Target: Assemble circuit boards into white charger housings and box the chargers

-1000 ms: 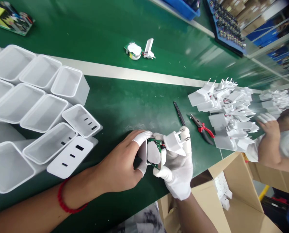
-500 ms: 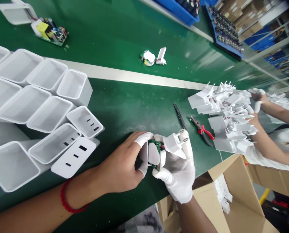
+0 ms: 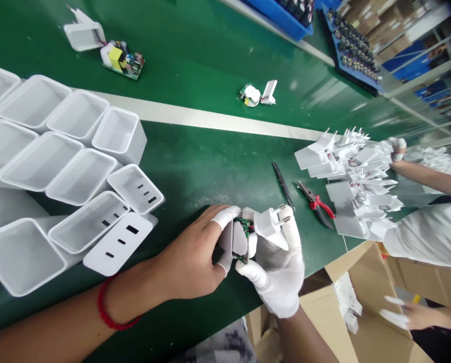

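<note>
My left hand, with white finger cots on thumb and forefinger, grips a white charger housing by its sides. In my gloved right hand is a green circuit board with a pale grey-white pad, partly inside the housing's open end. A white two-pin plug cap, joined to the board by wires, rests among the right fingers. Black tweezers and red-handled pliers lie just beyond that hand.
Open white housings stand in rows at left. Wired boards lie on the green belt beyond a pale strip. Plug-capped housings cluster at right, near a co-worker's gloved hand. A cardboard box sits below the edge.
The board has slid slightly deeper into the housing. Both loose boards on the belt have shifted right. One of the co-worker's hands has dropped to beside the cardboard box.
</note>
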Available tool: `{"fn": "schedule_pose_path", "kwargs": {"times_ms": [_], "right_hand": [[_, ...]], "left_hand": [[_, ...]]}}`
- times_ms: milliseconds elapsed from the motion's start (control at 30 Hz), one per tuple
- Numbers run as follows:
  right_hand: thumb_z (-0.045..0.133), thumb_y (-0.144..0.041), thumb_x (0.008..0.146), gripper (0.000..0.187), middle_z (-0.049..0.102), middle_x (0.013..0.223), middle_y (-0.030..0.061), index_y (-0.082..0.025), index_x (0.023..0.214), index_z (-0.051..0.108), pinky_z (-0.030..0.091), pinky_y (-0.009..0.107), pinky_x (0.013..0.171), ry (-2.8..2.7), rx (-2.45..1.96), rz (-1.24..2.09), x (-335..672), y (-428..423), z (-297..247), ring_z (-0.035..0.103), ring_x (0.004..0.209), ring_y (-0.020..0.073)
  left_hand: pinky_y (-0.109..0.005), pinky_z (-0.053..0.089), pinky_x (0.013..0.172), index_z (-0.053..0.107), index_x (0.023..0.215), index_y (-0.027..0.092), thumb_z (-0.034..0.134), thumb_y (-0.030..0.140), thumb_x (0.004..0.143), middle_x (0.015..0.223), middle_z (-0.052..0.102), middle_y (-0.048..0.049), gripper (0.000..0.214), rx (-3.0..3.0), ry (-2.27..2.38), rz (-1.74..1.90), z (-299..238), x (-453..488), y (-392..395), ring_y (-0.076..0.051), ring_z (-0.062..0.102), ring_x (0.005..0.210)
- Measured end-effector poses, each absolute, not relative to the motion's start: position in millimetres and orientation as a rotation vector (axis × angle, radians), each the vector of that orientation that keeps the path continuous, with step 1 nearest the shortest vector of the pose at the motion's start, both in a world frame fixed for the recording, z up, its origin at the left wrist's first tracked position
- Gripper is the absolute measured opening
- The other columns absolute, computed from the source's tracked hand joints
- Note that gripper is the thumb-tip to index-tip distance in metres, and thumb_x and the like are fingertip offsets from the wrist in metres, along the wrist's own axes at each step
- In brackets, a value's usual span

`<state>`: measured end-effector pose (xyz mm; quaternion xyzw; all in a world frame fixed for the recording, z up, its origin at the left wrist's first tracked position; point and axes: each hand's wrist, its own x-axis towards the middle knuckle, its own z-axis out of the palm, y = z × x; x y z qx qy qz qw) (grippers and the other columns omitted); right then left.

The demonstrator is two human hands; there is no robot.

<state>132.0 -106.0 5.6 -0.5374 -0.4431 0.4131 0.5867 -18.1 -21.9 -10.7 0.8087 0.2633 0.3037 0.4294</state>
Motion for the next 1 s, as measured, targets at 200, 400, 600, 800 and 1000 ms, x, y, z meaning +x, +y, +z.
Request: {"fn": "schedule_pose_path", "kwargs": {"times_ms": [200, 400, 600, 800, 1000], "right_hand": [[0.079, -0.034, 0.078, 0.1, 0.053, 0.135, 0.0114, -0.034, 0.155, 0.014, 0.049, 0.051, 0.101, -1.187, -1.586, 0.645, 133, -127, -1, 0.055, 0.123, 0.027], [0.07, -0.023, 0.085, 0.066, 0.055, 0.122, 0.0113, -0.031, 0.145, 0.044, 0.056, 0.038, 0.083, -1.702, -1.826, -0.028, 118, -140, 4, 0.059, 0.107, 0.0245], [0.061, -0.014, 0.09, 0.072, 0.054, 0.136, 0.009, -0.04, 0.15, 0.032, 0.056, 0.035, 0.091, -1.782, -1.791, 0.048, 123, -113, -4, 0.061, 0.118, 0.0246], [0.061, -0.027, 0.091, 0.057, 0.068, 0.121, 0.007, -0.03, 0.145, 0.044, 0.057, 0.028, 0.09, -1.878, -1.747, 0.253, 144, -115, -1, 0.068, 0.109, 0.0219], [0.056, -0.032, 0.094, 0.053, 0.067, 0.125, 0.01, -0.027, 0.145, 0.042, 0.06, 0.025, 0.08, -1.945, -1.775, 0.138, 150, -111, -10, 0.065, 0.114, 0.0198]], "left_hand": [[-0.031, 0.04, 0.114, 0.038, 0.134, 0.009, 0.053, 0.007, 0.08, 0.131, 0.054, -0.0155, 0.055, 2.011, 0.673, 0.765, -12, -16, -23, -0.021, 0.05, 0.128], [-0.033, 0.04, 0.114, 0.035, 0.138, 0.01, 0.056, 0.01, 0.086, 0.134, 0.051, -0.0153, 0.055, 2.062, 0.665, 0.737, -16, -15, -26, -0.021, 0.047, 0.129], [-0.04, 0.039, 0.116, 0.036, 0.138, 0.014, 0.051, 0.005, 0.081, 0.139, 0.045, -0.0151, 0.06, 2.19, 0.558, 0.637, -15, -16, -25, -0.024, 0.037, 0.137], [-0.038, 0.049, 0.107, 0.037, 0.139, 0.016, 0.044, 0.016, 0.083, 0.132, 0.049, -0.013, 0.056, 2.256, 0.7, 0.765, -23, -15, -25, -0.026, 0.05, 0.125], [-0.036, 0.052, 0.103, 0.044, 0.134, 0.017, 0.042, 0.016, 0.078, 0.131, 0.052, -0.0107, 0.056, 2.27, 0.681, 0.808, -28, -13, -19, -0.025, 0.056, 0.12]]}}
